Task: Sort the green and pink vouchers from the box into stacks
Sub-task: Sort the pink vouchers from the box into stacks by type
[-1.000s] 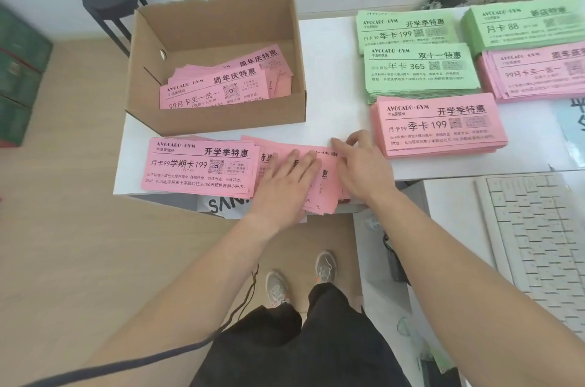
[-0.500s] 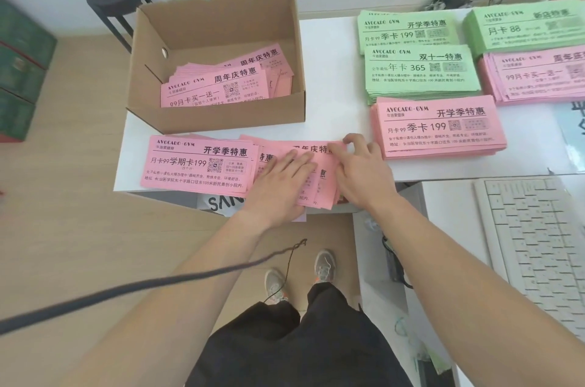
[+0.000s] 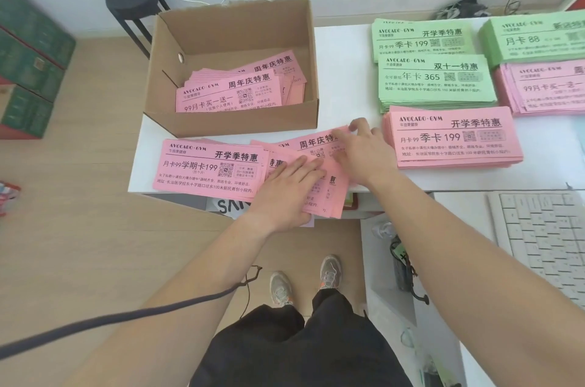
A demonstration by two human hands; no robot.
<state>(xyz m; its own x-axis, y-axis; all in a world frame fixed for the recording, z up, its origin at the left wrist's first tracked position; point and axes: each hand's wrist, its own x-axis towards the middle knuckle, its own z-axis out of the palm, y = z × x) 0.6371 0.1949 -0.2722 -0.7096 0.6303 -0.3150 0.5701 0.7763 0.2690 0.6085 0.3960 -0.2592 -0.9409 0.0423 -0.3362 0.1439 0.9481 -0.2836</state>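
A cardboard box at the table's left holds pink vouchers. In front of it lies a neat pink stack, and beside that a loose fanned pile of pink vouchers. My left hand lies flat on this pile, fingers spread. My right hand grips the top pink voucher, which sits skewed toward the upper right. To the right lie sorted stacks: a pink one, two green ones, another green one and another pink one.
The white table ends just under the loose pile. A white keyboard lies on a lower surface at the right. A black stool stands behind the box. Green crates stand on the floor at the left.
My right hand has drawn the top pink voucher out of the loose pile toward the upper right. My left hand has stayed pressed on the pile, shifting slightly.
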